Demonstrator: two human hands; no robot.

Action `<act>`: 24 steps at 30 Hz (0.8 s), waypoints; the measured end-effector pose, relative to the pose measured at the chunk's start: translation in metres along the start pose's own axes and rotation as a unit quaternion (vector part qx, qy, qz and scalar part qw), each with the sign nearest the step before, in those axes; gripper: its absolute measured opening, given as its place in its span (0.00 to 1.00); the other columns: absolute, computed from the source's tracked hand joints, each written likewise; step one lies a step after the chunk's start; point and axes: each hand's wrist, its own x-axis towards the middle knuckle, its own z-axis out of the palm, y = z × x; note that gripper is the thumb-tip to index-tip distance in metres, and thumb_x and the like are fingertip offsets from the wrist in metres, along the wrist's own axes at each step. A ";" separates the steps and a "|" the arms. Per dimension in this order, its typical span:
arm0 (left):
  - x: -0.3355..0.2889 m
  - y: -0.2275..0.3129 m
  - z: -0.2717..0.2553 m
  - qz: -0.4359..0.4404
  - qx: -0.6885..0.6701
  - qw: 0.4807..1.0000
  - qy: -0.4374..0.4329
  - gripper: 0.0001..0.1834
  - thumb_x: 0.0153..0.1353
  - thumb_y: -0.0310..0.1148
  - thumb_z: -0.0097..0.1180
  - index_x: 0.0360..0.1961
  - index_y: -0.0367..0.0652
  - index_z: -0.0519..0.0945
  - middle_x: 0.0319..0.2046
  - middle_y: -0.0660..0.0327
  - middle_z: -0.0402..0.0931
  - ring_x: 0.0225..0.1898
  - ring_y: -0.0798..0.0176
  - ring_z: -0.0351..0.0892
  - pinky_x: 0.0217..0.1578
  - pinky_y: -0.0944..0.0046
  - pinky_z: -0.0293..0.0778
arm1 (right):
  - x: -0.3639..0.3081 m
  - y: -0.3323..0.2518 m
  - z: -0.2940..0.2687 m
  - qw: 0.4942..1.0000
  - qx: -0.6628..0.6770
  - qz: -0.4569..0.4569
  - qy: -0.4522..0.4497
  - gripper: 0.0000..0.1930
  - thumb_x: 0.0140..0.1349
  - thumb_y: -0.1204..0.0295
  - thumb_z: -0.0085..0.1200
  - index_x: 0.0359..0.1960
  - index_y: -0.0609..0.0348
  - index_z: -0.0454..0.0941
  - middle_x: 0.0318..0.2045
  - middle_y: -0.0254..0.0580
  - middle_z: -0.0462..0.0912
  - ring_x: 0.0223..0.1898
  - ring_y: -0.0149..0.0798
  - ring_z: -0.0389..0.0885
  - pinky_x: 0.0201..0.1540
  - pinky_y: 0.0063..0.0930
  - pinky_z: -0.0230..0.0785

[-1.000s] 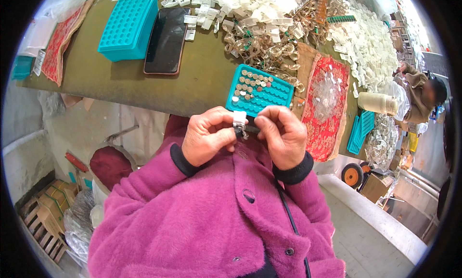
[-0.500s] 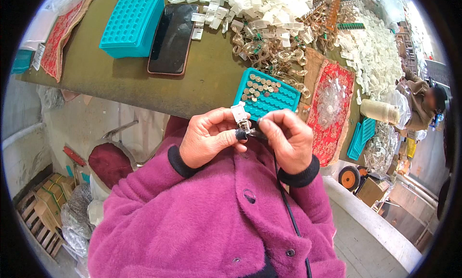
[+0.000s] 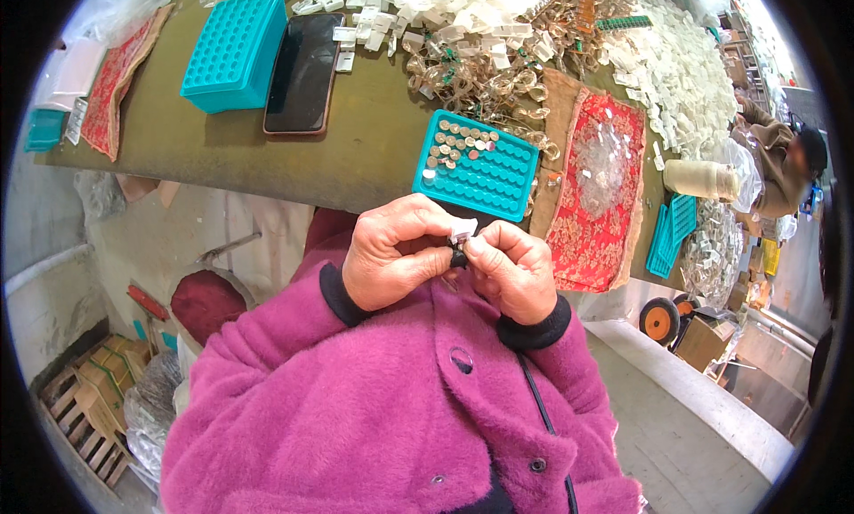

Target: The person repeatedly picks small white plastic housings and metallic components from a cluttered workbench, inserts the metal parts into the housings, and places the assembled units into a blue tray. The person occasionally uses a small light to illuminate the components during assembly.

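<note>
Head view. Since the earlier frames, both hands raised slightly from the chest and drawn closer together; small white clip now tilted between the fingertips; teal tray unmoved at the near edge of the tabletop.

Left hand curled, thumb and forefinger pinched shut on a small white clip, palm turned inward. Right hand likewise curled, fingertips closed on a small dark part directly under the clip, touching it. Both held just in front of the pink fleece jacket, off the table and close to its near edge. Exact hold of each fingertip partly hidden by the knuckles.

Teal tray at the near edge of the olive tabletop, its far-left pockets filled with small round pieces, the rest empty. Second teal tray and a dark phone toward the far left. Heap of white clips and tangled wire parts along the far edge. Red patterned cloth at the right.

Risk, judged: tiny parts pinched only at the tips, above the lap rather than the table; a slip likely to drop either piece to the floor.
</note>
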 end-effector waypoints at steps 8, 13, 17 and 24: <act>0.002 0.004 0.016 -0.115 -0.112 0.987 -0.011 0.13 0.64 0.16 0.57 0.50 0.32 0.82 0.43 0.60 0.80 0.31 0.72 0.79 0.29 0.71 0.75 | -0.015 0.013 -0.004 0.956 -0.177 -0.195 0.125 0.05 0.76 0.74 0.57 0.42 0.65 0.80 0.38 0.33 0.81 0.39 0.26 0.79 0.42 0.21 0.73; 0.005 0.008 0.027 -0.237 -0.256 0.937 -0.020 0.12 0.67 0.19 0.64 0.51 0.33 0.82 0.44 0.58 0.81 0.30 0.71 0.79 0.30 0.71 0.77 | -0.018 0.021 -0.011 0.932 -0.176 -0.282 0.148 0.06 0.74 0.78 0.57 0.48 0.67 0.81 0.45 0.42 0.81 0.47 0.34 0.81 0.52 0.27 0.75; 0.007 0.001 0.029 -0.135 -0.186 0.972 -0.039 0.13 0.64 0.21 0.69 0.50 0.34 0.84 0.47 0.59 0.81 0.41 0.67 0.82 0.41 0.69 0.80 | -0.027 0.018 -0.018 0.955 -0.188 -0.225 0.050 0.10 0.78 0.72 0.54 0.52 0.67 0.80 0.43 0.41 0.81 0.45 0.32 0.81 0.49 0.26 0.74; 0.008 -0.009 0.028 -0.058 -0.070 0.994 -0.053 0.18 0.61 0.19 0.70 0.53 0.37 0.86 0.50 0.58 0.80 0.51 0.66 0.81 0.49 0.66 0.81 | -0.028 0.020 -0.028 0.987 -0.100 -0.120 -0.024 0.11 0.81 0.69 0.50 0.50 0.65 0.80 0.38 0.33 0.82 0.39 0.24 0.78 0.44 0.20 0.71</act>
